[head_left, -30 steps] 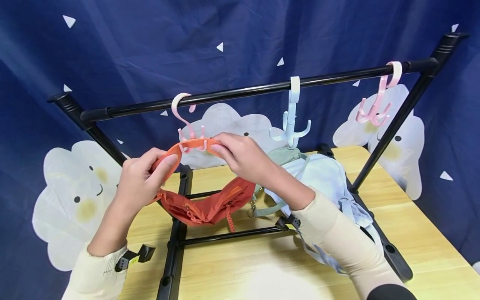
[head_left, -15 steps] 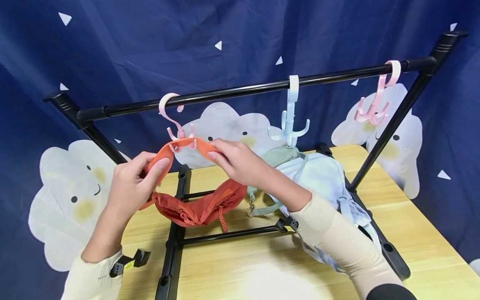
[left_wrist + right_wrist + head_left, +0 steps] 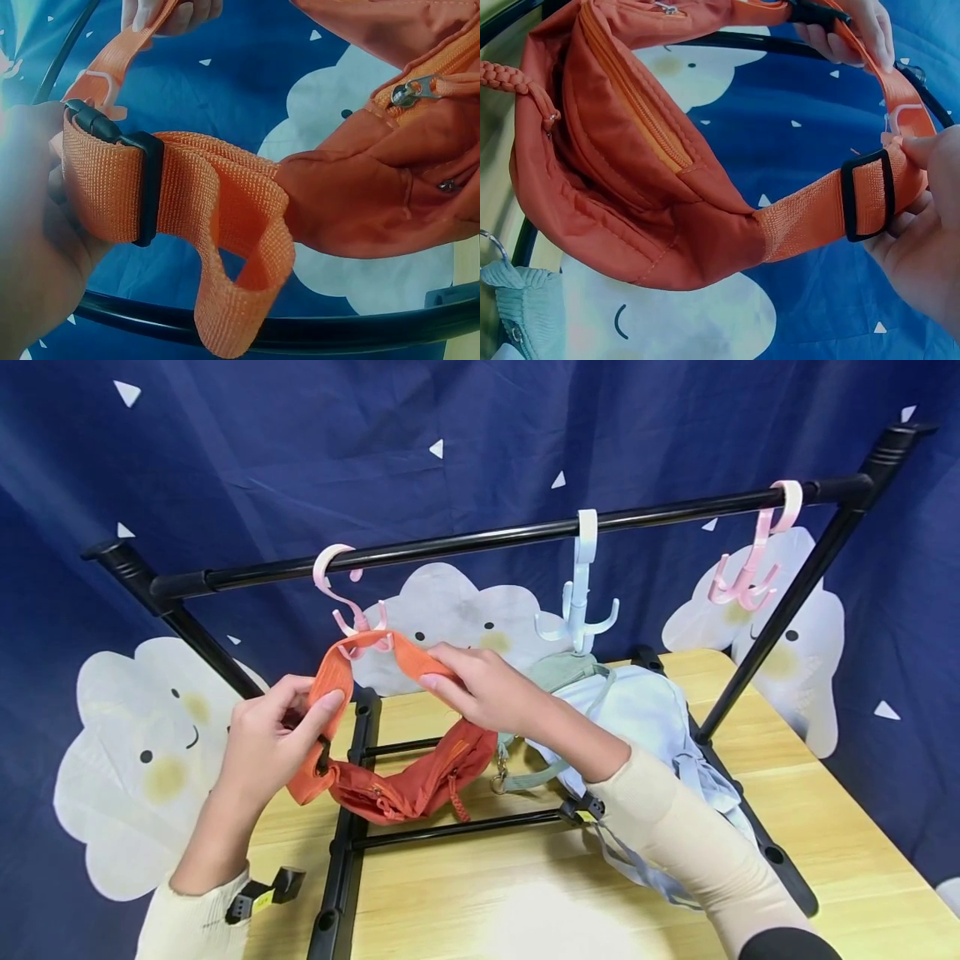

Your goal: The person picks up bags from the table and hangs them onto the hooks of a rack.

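Observation:
An orange-red waist bag (image 3: pixel 412 785) hangs by its strap (image 3: pixel 336 672), which loops over the lower prongs of a pink hook hanger (image 3: pixel 360 622) at the left of the rail. My left hand (image 3: pixel 266 735) pinches the strap left of the hook, close to a black buckle (image 3: pixel 150 187) seen in the left wrist view. On the other side of the hook, my right hand (image 3: pixel 487 685) grips the strap between thumb and fingers. A black slider (image 3: pixel 868 195) sits beside that hand in the right wrist view. The zipped pouch dangles below both hands.
A black rack rail (image 3: pixel 480 539) carries a light blue hook hanger (image 3: pixel 579 593) and another pink one (image 3: pixel 750 568) to the right. Under the right forearm lie a green bag (image 3: pixel 562 670) and a pale blue bag (image 3: pixel 645 714). Black rack feet (image 3: pixel 348 852) stand on the wooden table (image 3: pixel 442 902).
The pink hook hanger has shifted left along the rail with the strap on it. Both hands have moved slightly left; more of the strap and its buckle shows below the left hand.

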`<state>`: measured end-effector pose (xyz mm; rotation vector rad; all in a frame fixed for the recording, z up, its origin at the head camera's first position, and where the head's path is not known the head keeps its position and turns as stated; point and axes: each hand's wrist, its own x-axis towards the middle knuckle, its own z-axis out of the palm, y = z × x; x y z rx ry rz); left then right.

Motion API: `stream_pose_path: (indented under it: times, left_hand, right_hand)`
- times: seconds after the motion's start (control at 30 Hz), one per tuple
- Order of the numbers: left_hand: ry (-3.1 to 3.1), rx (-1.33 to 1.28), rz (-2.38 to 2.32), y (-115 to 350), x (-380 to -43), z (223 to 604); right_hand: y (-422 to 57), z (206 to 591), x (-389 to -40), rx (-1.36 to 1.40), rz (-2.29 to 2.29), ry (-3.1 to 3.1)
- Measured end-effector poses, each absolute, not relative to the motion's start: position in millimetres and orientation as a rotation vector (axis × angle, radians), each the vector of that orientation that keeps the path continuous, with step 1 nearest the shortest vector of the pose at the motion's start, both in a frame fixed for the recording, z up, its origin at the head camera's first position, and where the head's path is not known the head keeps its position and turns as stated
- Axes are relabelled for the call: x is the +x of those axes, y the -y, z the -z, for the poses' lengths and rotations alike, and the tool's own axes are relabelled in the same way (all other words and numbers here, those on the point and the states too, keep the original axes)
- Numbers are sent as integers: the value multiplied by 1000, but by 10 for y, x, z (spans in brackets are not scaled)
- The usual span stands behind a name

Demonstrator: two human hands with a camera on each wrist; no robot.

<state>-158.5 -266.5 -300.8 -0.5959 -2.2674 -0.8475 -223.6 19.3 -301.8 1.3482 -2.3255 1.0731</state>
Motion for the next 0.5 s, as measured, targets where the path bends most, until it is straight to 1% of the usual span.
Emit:
stream_pose_path:
  times: [0.5]
  left_hand:
    - [2303, -598, 826, 2644, -1542, 3092]
  right_hand:
    - [-285, 3149, -2192, 1313, -1155, 2332]
